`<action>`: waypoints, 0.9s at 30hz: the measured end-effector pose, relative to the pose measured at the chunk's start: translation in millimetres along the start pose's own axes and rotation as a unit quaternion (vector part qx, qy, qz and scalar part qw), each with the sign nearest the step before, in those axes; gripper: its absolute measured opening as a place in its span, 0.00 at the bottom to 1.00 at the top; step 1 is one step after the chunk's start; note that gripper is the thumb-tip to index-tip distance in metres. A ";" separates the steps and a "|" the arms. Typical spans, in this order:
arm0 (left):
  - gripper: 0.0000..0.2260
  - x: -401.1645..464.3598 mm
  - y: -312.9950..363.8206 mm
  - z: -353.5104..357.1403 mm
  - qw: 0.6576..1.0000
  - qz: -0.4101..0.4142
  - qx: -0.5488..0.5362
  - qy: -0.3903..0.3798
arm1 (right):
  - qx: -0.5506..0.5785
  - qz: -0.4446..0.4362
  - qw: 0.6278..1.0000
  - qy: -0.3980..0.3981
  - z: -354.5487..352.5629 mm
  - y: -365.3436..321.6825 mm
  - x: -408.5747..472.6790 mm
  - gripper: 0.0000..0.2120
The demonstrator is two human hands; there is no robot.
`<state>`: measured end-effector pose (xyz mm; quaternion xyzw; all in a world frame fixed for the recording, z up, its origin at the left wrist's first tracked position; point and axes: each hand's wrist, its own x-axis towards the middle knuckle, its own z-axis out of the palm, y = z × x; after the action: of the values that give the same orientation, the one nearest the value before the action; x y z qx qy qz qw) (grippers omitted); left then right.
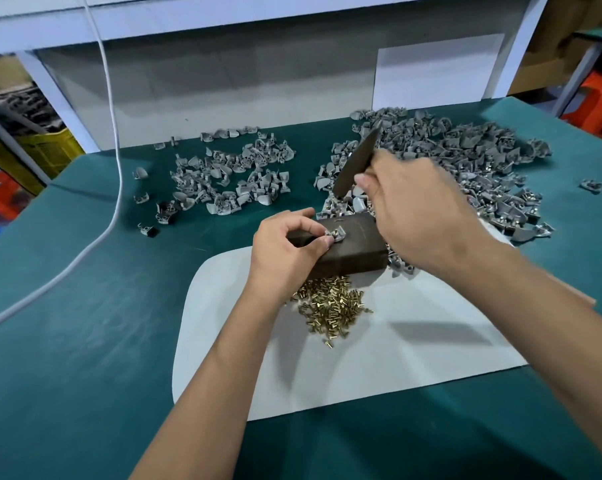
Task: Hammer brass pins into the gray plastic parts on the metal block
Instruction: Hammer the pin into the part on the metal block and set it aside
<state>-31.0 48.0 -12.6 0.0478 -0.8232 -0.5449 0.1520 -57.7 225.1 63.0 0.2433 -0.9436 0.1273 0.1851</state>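
Surface [67, 358] in green cloth spreads beneath both hands. Gray parts [466, 168] heap beyond the right hand [421, 216], which grips a raised dark tool [356, 164]. Metal block [351, 251] sits between the hands. Left hand [285, 247] pinches one gray plastic part [336, 234] on top. Brass pins [330, 306] lie just behind the block.

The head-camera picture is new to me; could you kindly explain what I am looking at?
There is one picture, taken from a camera worn on a person's head, looking down at both bare hands; no machine is involved. The left hand pinches a gray plastic part on a dark metal block. The right hand grips a raised hammer. Loose brass pins lie on a white sheet, and two piles of gray parts lie on the green table.
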 end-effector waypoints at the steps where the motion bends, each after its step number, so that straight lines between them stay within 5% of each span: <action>1: 0.05 -0.3 0.2 -0.1 1.000 -0.001 -0.001 0.000 | -0.006 0.003 0.999 -0.032 4.9 -4.4 -2.8 0.12; 4: 0.07 -1.9 2.6 0.6 1.000 0.000 -0.003 -0.002 | -0.033 0.005 0.992 -0.118 6.4 -1.7 -3.7 0.12; 9: 0.05 -0.5 0.8 -0.4 1.000 0.000 -0.001 -0.002 | -0.002 -0.007 1.000 0.004 1.4 -0.4 -1.3 0.13; 13: 0.08 -1.6 1.4 0.5 1.000 0.001 -0.005 -0.002 | -0.020 0.024 0.992 -0.123 8.6 -3.4 -5.3 0.12; 18: 0.06 -1.0 0.3 -0.3 1.000 0.007 -0.006 -0.001 | -0.006 0.017 1.000 0.008 1.2 1.5 0.4 0.11; 22: 0.06 -1.6 0.9 0.8 1.000 0.006 -0.002 -0.001 | -0.033 0.005 0.993 -0.113 7.2 -3.4 -2.9 0.12; 27: 0.06 -1.3 0.8 -0.2 1.000 0.009 -0.012 -0.001 | 0.015 0.012 0.999 0.041 -0.1 -1.5 0.3 0.11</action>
<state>-29.6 48.5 -12.1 0.0385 -0.8173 -0.5531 0.1569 -57.1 223.7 63.4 0.2296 -0.9359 0.1539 0.2184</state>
